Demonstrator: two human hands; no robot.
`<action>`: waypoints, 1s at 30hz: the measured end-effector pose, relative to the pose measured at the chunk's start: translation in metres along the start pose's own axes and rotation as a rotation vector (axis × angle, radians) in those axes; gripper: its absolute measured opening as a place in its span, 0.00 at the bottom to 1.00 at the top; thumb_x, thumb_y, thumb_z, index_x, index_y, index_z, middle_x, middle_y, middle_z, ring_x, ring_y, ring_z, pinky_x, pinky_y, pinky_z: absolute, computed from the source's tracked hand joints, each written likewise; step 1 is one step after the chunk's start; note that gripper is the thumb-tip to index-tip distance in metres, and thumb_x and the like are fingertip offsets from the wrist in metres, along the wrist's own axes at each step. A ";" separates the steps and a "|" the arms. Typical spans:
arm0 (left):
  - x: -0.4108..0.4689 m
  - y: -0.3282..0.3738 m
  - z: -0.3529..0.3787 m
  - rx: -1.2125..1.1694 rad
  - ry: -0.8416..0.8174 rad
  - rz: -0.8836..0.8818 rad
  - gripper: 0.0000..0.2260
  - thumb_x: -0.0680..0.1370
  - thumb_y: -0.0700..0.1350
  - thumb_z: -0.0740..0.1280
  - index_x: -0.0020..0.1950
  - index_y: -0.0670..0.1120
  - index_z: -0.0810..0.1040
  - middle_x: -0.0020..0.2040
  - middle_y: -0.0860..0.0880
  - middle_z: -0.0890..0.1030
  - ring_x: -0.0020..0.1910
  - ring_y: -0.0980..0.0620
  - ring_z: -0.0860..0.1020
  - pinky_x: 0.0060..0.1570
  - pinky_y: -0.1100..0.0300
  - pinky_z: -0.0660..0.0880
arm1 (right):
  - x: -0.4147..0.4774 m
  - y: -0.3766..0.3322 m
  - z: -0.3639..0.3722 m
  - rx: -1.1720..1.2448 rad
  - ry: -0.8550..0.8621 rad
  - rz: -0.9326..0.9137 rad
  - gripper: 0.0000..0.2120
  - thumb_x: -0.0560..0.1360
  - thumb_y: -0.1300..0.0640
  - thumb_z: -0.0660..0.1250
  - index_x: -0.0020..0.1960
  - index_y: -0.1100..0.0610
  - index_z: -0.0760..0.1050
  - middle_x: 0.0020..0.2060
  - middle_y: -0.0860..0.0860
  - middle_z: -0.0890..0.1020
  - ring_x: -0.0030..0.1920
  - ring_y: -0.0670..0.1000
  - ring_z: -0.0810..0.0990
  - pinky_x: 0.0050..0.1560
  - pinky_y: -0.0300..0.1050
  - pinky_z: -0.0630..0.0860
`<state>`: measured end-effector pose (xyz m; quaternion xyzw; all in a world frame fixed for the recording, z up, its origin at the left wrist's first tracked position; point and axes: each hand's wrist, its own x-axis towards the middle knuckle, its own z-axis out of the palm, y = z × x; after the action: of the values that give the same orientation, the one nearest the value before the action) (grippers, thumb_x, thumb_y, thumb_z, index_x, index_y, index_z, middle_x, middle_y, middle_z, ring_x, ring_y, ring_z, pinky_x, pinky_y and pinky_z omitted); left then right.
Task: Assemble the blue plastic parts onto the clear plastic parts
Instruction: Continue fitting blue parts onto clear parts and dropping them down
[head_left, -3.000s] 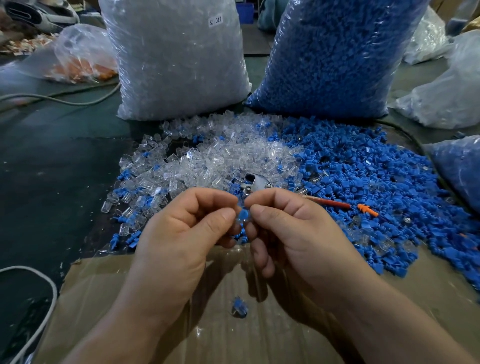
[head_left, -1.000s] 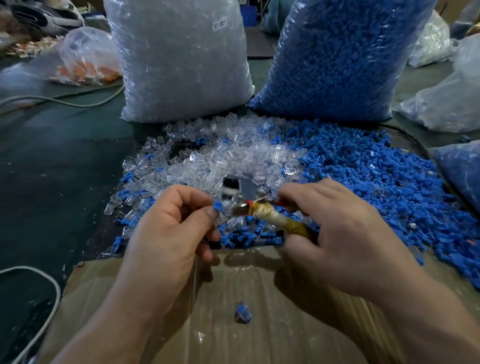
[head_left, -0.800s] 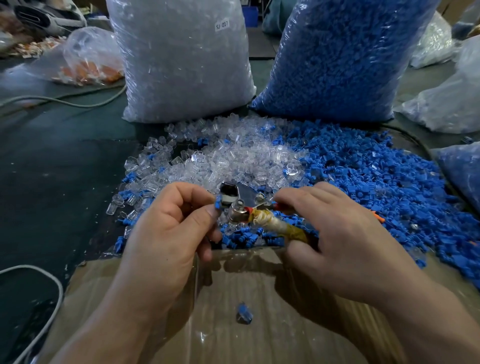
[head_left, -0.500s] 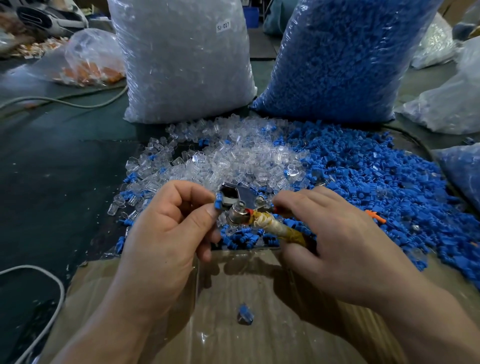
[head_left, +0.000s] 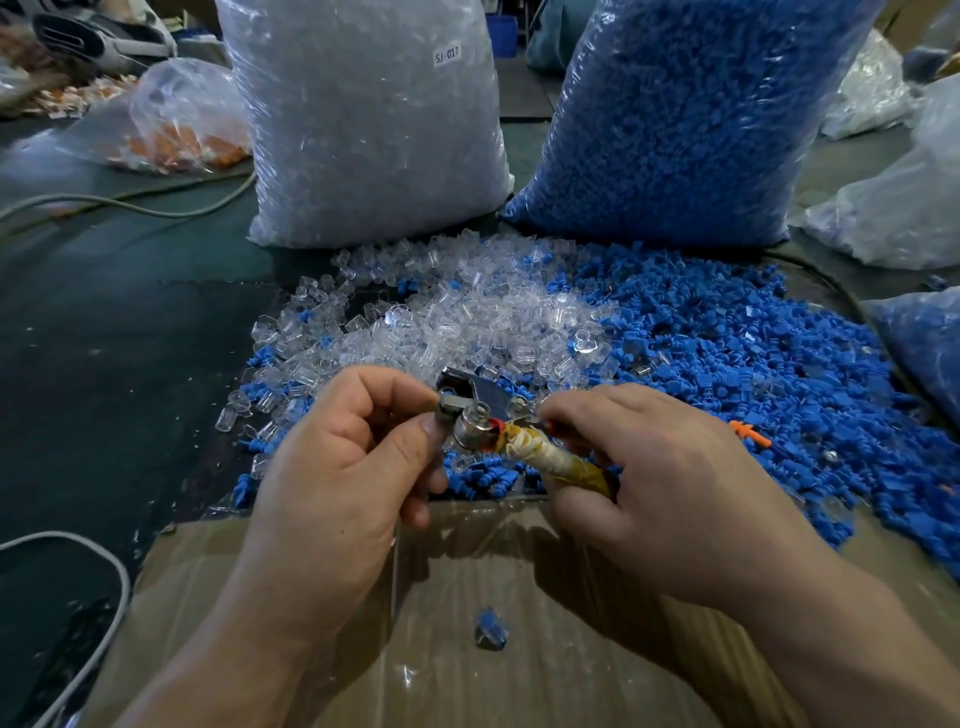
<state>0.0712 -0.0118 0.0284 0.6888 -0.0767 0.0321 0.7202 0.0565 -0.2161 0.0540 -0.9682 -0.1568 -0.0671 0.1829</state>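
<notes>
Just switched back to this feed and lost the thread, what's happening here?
A person is working over the loose clear parts and blue parts. The right hand grips the taped handle of a small metal hand tool, and the left hand pinches at its metal head; any part held there is hidden. One small blue piece lies on the cardboard.

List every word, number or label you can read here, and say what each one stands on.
"SJ-017": printed on a small white sticker near the top of the large transparent plastic bag filled with clear plastic parts.
No other writing can be read in the head view.
</notes>
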 end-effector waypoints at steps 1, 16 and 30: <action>0.000 0.002 0.000 -0.016 0.004 0.000 0.05 0.68 0.49 0.68 0.42 0.55 0.81 0.33 0.51 0.80 0.30 0.55 0.77 0.25 0.65 0.73 | 0.001 -0.001 0.000 0.009 0.010 0.002 0.19 0.66 0.40 0.56 0.53 0.44 0.73 0.41 0.41 0.76 0.43 0.46 0.73 0.43 0.47 0.74; 0.005 -0.002 -0.004 0.022 0.055 0.061 0.14 0.78 0.35 0.68 0.44 0.55 0.81 0.35 0.50 0.80 0.30 0.54 0.77 0.25 0.65 0.73 | 0.001 0.001 0.003 0.012 0.031 0.007 0.17 0.68 0.41 0.58 0.53 0.45 0.75 0.39 0.40 0.76 0.41 0.46 0.73 0.40 0.46 0.72; 0.004 0.003 -0.004 -0.001 -0.003 0.025 0.07 0.72 0.41 0.73 0.42 0.53 0.81 0.34 0.49 0.80 0.30 0.54 0.77 0.25 0.64 0.73 | -0.001 0.000 0.007 -0.013 -0.005 0.007 0.23 0.69 0.41 0.58 0.63 0.47 0.73 0.47 0.41 0.77 0.48 0.46 0.73 0.46 0.41 0.68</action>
<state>0.0752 -0.0083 0.0315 0.6873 -0.0865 0.0401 0.7201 0.0565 -0.2134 0.0475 -0.9701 -0.1535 -0.0652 0.1766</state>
